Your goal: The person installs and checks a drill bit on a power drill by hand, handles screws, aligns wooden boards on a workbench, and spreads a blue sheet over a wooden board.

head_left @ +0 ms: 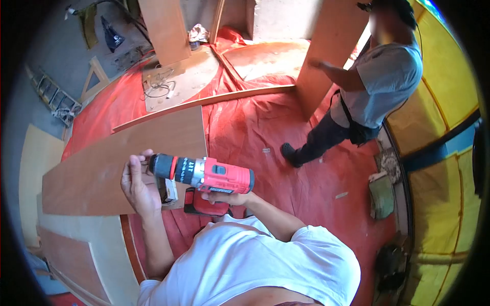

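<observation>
My right hand [227, 197] is wrapped round the grip of a red and black cordless drill [224, 176], partly hidden under the drill body. The drill lies across in front of my chest, its black chuck [162, 166] pointing left and its red battery [205, 205] below. Close to the chuck's front end is my left hand [138, 183], raised with fingers partly bent and apart. No held thing shows in it. A small box-like thing [169, 193], partly hidden, is between my left hand and the drill. Beneath lies a brown wooden panel [112, 173].
Ahead on the right, a person [383, 81] stands with a hand at an upright wooden panel [326, 56]. Red sheeting [245, 137] covers the floor. A long wooden strip [229, 96] crosses it. A ladder [53, 97] and tangled cable [161, 85] are at left; yellow panels [434, 219] line the right.
</observation>
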